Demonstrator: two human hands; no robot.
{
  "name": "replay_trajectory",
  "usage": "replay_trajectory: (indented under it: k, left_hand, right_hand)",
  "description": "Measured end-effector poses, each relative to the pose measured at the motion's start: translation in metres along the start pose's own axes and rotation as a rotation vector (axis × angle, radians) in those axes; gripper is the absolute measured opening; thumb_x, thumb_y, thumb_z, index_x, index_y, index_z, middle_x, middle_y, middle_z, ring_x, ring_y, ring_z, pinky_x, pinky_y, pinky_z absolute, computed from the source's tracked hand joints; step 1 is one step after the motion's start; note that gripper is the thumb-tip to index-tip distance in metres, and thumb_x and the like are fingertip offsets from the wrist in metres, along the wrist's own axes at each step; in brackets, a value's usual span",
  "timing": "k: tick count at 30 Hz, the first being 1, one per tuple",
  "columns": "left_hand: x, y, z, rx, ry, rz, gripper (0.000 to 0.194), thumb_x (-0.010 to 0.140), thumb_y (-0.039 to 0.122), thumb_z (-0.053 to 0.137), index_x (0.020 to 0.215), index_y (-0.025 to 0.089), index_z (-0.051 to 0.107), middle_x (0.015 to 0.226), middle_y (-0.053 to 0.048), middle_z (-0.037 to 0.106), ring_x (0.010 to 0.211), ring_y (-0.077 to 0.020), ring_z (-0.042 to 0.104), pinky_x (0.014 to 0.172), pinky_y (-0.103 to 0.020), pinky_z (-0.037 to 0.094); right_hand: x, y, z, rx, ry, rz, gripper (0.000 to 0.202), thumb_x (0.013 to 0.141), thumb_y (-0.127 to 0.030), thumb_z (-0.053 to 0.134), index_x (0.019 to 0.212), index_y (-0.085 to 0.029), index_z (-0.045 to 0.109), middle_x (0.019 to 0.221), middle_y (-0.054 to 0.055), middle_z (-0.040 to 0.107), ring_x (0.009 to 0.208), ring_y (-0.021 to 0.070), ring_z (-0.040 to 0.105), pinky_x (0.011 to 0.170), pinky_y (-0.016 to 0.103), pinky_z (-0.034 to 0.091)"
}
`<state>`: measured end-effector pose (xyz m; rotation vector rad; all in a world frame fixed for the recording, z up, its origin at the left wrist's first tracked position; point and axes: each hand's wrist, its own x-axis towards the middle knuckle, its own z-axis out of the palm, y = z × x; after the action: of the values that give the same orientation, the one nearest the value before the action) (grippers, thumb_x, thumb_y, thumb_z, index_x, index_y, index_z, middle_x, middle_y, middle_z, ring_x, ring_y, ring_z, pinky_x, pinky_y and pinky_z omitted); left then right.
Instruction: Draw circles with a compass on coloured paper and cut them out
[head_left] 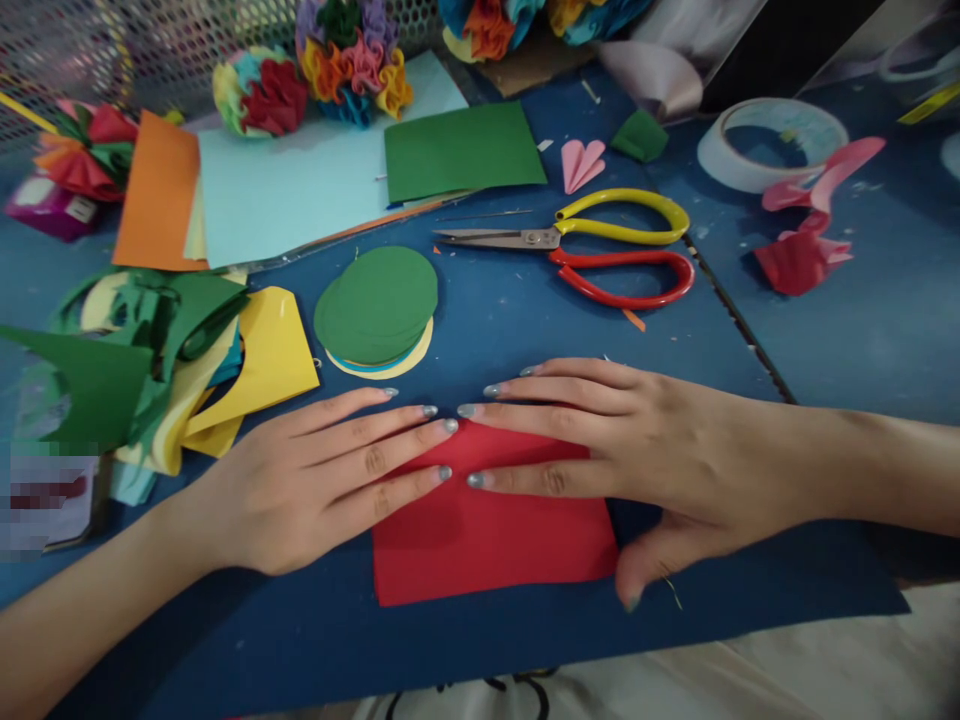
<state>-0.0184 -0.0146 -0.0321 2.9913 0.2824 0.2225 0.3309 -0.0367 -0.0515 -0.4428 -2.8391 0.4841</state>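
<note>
A red sheet of paper (495, 545), perhaps folded, lies on the blue table in front of me. My left hand (330, 475) rests on its upper left part, palm down with the fingers stretched out. From the other side my right hand (645, 440) lies flat across its upper right part, fingers extended and thumb off the sheet's right edge. The fingertips of both hands nearly meet over the paper. Just beyond them is a stack of paper circles (382, 305), green on top with blue and yellow below. Scissors (600, 245) with yellow and red handles lie slightly open behind my right hand.
Cut paper scraps (165, 340) are heaped at the left beside a yellow offcut (274, 350). Light blue paper (285, 195), a green sheet (465, 150) and paper flowers (349, 60) lie at the back. A tape roll (772, 140) and crumpled pink-red paper (799, 260) sit at right.
</note>
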Motion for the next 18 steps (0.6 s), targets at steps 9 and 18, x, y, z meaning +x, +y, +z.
replay_trajectory:
  k: [9,18]
  left_hand:
    - [-0.0010,-0.0043,-0.0012,0.026,-0.030,0.039,0.046,0.106,0.007,0.042,0.146,0.019,0.061,0.157,-0.008,0.059,0.157,-0.0214,0.040,0.134,-0.046,0.022]
    - [0.0067,-0.0066,-0.0092,0.079,-0.058,0.073,0.046,0.105,0.005,0.037,0.142,0.017,0.064,0.156,-0.011,0.059,0.145,-0.0242,0.056,0.133,-0.046,0.024]
  right_hand:
    - [0.0003,-0.0006,-0.0009,-0.038,-0.009,0.015,0.092,0.092,-0.082,0.053,0.163,-0.024,0.044,0.172,0.014,0.037,0.156,0.0365,0.036,0.126,0.057,0.030]
    - [0.0025,-0.0012,-0.0008,-0.024,-0.006,0.035,0.092,0.091,-0.082,0.055,0.162,-0.023,0.046,0.166,0.017,0.046,0.155,0.0369,0.039,0.123,0.059,0.035]
